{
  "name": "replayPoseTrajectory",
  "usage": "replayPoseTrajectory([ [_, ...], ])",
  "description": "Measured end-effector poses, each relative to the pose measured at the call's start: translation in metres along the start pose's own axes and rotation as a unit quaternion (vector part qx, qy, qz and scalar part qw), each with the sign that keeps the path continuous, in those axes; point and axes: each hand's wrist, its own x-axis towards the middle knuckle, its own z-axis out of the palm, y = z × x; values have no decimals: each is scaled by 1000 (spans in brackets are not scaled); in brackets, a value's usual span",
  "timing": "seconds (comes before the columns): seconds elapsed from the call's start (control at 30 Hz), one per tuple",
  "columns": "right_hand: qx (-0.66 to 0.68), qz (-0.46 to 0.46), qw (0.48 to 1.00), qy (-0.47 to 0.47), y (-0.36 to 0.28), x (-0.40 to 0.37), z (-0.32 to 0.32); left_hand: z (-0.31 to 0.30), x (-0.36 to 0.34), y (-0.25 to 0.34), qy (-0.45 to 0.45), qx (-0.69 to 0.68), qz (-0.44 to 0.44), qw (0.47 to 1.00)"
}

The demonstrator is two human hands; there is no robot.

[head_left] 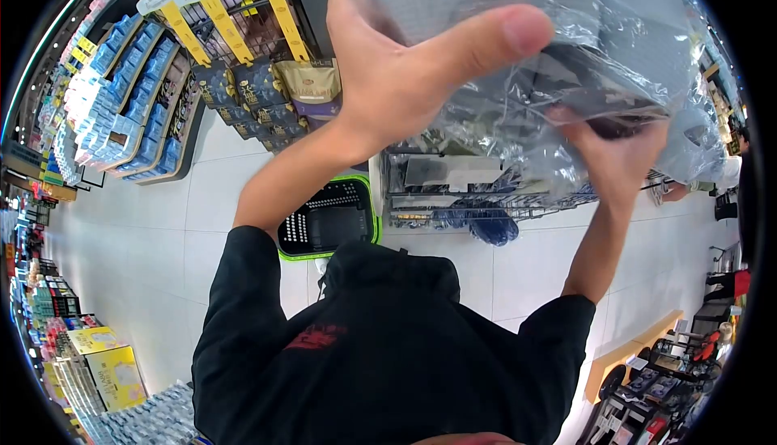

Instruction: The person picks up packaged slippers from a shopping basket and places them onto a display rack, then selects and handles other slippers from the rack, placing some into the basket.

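Observation:
I hold a large clear plastic bag (558, 32) with grey and dark folded items inside, raised close to the camera. My left hand (413, 73) grips the bag's left side, thumb pressed across its front. My right hand (611, 158) holds the bag from below on the right, fingers under a dark item in it. Both arms reach up from black short sleeves.
A black shopping basket with a green rim (332, 218) stands on the white tiled floor below. A wire display rack (469, 194) holds blue goods. Shelves of blue packs (129, 97) line the left. Yellow boxes (109, 360) sit lower left. Another person's arm (712, 182) shows at right.

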Motion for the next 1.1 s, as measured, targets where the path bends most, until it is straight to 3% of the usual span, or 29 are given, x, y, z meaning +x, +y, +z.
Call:
replayPoseTrajectory([
  [0.07,16,86,996,-25,16,6,8,-6,1,-12,-25,-34,8,999],
  [0.17,20,30,999,5,33,9,23,-22,-2,-40,3,-108,83,991],
  [0.2,24,10,1000,4,42,7,25,-41,-10,-57,-26,75,83,993],
  [0.23,-1,28,999,-46,47,2,20,-54,-16,-68,-53,256,79,962],
  [0.27,-1,29,998,-48,55,-4,18,-54,-19,-73,-51,256,77,962],
  [0.33,-82,-72,993,-39,66,-16,16,-49,-22,-81,15,205,214,955],
  [0.37,-145,-118,980,-62,64,-20,15,-52,-23,-83,15,203,215,955],
  [0.47,-261,-141,952,-78,65,-34,16,-71,-30,-83,-93,448,168,873],
  [0.53,-267,-79,953,-121,69,-48,13,-82,-36,-84,-168,590,129,779],
  [0.57,-185,44,973,-129,49,-42,17,-86,-33,-88,-163,467,56,867],
  [0.6,-98,164,972,-134,34,-36,16,-83,-35,-85,-165,465,57,868],
  [0.67,-65,149,972,-171,27,-33,2,-66,-29,-58,-156,393,-39,905],
  [0.7,15,150,980,-130,26,-37,-4,-64,-26,-47,-217,443,-24,870],
  [0.73,96,150,980,-91,28,-40,-11,-67,-29,-46,-219,442,-23,870],
  [0.77,7,144,977,-158,33,-38,-25,-70,-33,-47,-222,438,-16,871],
  [0.83,27,179,971,-154,29,-34,-25,-68,-37,-42,-227,434,-13,872],
  [0.87,47,209,965,-149,26,-31,-22,-61,-33,-33,-214,387,-24,897],
  [0.93,33,194,974,-117,25,-27,-17,-61,-33,-29,-201,339,-34,918],
  [1.0,39,218,967,-123,29,-26,-17,-72,-39,-36,-112,285,69,949],
  [1.03,41,220,967,-124,28,-28,-13,-72,-29,-33,-149,266,112,946],
  [1.1,87,127,988,-20,27,-32,-4,-64,-26,-35,-138,255,99,952],
])
